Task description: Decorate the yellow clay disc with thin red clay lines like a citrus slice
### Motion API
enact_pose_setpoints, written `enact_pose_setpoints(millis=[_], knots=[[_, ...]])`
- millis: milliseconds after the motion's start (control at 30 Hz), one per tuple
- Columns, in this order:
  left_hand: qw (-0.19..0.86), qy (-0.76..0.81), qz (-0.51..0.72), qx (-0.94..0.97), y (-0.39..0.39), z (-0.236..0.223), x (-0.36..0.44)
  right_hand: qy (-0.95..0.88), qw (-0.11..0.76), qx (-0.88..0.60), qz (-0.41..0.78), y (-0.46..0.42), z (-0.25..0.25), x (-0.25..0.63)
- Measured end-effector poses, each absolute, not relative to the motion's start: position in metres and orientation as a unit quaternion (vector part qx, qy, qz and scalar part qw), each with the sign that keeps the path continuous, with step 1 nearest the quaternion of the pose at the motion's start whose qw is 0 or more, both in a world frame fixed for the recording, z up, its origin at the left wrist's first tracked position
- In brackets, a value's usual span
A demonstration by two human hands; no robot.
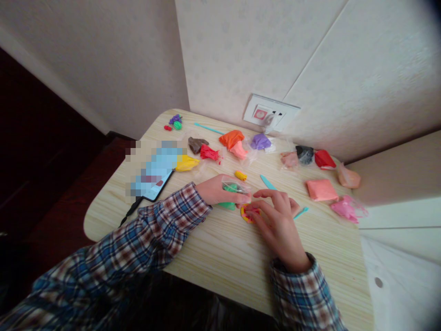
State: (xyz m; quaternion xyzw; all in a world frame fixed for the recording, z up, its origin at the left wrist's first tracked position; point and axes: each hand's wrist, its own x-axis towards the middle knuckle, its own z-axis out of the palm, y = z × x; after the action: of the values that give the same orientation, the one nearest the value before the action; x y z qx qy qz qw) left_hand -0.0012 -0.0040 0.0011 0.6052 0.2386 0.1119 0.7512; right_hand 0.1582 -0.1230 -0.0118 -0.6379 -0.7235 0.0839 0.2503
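Here's our small red-and-yellow round piece point(244, 214), lying low on the pale table point(213, 257) between our hands, right under the fingertips. It looks light and soft, like modelling clay, so we'd judge a hard squeeze would dent it; the outer rim is our best hold, with a gentle touch.

Over to our right hand point(280, 225): it reaches in from the right, palm down, fingers loosely bent and partly spread, tips on the piece. Whether they pinch it or merely press, we can't tell.

And our left hand point(214, 189), coming across from the left, is closed around a clear bag of green clay point(227, 205), thumb and fingers round it, just beside the piece. That bag looks pliable, its film perhaps a bit slippery.

Further out, a yellow lump point(240, 175) sits beyond our hands, with a flat blue tool point(268, 182) near our right fingers.
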Motion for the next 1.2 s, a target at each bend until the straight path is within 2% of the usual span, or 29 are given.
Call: enact_pose_setpoints(millis=[400,667,933,1200], knots=[[0.745,0.228,0.123,0.615,-0.004,-0.001,-0.001,-0.753,0.204,-0.621,0.075,-0.121,-0.017,0.154],[0.738,0.217,0.119,0.628,-0.003,-0.003,-0.002,-0.730,0.262,-0.627,0.074,-0.123,-0.012,0.160],[0.741,0.228,0.124,0.619,-0.004,-0.001,-0.002,-0.739,0.245,-0.621,0.093,-0.122,-0.012,0.155],[0.742,0.237,0.115,0.616,-0.004,-0.001,-0.001,-0.680,0.368,-0.632,0.050,-0.124,-0.004,0.159]])
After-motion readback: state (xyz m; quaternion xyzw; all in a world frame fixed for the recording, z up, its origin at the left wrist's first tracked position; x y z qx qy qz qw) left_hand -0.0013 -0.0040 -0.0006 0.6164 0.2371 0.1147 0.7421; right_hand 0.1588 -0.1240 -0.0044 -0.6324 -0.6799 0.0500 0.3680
